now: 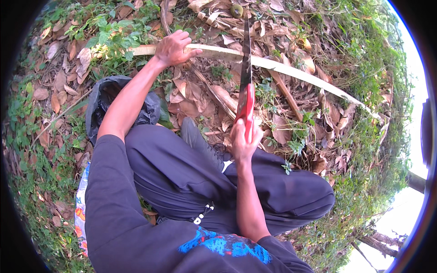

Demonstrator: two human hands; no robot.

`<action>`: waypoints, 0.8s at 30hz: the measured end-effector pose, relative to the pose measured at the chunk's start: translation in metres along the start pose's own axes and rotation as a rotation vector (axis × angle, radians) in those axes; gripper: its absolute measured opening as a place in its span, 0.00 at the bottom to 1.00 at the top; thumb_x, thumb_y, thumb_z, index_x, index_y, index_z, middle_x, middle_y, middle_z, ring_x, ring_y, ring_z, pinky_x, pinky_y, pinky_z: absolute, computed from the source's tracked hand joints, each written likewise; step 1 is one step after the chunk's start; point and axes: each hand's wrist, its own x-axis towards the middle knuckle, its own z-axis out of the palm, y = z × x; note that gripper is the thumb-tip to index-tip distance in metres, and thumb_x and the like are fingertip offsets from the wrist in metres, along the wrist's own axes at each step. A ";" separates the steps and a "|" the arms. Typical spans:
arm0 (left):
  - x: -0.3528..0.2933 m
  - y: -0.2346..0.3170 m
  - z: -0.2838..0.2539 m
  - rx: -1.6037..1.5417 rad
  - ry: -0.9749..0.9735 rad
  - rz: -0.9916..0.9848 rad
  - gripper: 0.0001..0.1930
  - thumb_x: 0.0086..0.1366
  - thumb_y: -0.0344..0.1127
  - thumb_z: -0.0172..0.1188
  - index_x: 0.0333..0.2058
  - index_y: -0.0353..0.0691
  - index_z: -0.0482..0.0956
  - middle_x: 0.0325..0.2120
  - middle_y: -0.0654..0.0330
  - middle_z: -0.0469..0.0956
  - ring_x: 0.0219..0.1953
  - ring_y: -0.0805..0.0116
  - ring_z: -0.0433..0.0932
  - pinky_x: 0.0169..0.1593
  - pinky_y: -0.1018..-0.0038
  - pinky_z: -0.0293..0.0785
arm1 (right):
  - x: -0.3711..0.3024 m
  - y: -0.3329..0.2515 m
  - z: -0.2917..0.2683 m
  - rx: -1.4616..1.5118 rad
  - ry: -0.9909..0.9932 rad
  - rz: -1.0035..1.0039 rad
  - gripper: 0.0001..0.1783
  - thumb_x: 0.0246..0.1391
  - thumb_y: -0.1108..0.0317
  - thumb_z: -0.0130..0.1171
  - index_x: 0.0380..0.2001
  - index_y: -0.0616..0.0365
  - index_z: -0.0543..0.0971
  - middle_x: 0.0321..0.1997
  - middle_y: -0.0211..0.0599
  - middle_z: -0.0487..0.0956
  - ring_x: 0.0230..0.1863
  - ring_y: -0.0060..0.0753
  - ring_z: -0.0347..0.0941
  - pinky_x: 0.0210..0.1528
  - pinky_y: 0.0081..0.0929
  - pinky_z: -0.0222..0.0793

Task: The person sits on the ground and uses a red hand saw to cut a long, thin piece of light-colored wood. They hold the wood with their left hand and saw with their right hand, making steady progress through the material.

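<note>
My right hand is closed round the red handle of a hand saw. The saw's dark blade points away from me and lies across a long pale strip of wood or bamboo. My left hand is wrapped over the same strip, left of the blade, with the thumb pointing right along it. The strip runs from the plants at the left to the grass at the right. Whether the blade has cut into it, I cannot tell.
A black plastic bag stands by my left arm. Dry leaves cover the ground, with a thin branch and a brown stick among them. A round greenish fruit lies beyond the blade tip. My shoe is close below the strip.
</note>
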 end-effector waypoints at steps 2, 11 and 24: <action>0.002 0.001 -0.002 0.019 -0.001 0.004 0.36 0.67 0.70 0.53 0.19 0.38 0.74 0.23 0.60 0.68 0.29 0.65 0.70 0.31 0.66 0.74 | 0.048 0.005 0.003 -0.052 -0.041 -0.023 0.12 0.67 0.71 0.53 0.26 0.55 0.68 0.15 0.21 0.65 0.13 0.14 0.58 0.16 0.20 0.52; -0.002 -0.004 0.001 0.050 0.015 -0.008 0.35 0.66 0.69 0.55 0.21 0.38 0.75 0.23 0.61 0.69 0.29 0.65 0.71 0.30 0.68 0.73 | -0.021 -0.027 0.007 0.074 -0.023 0.110 0.06 0.64 0.76 0.53 0.31 0.63 0.75 0.15 0.21 0.68 0.15 0.12 0.62 0.19 0.19 0.58; 0.004 -0.001 -0.002 -0.003 0.011 -0.021 0.31 0.65 0.63 0.60 0.21 0.36 0.73 0.23 0.57 0.68 0.30 0.58 0.72 0.32 0.62 0.70 | 0.077 -0.002 0.016 -0.096 -0.059 -0.069 0.14 0.66 0.73 0.55 0.23 0.57 0.70 0.17 0.21 0.68 0.16 0.13 0.61 0.19 0.18 0.53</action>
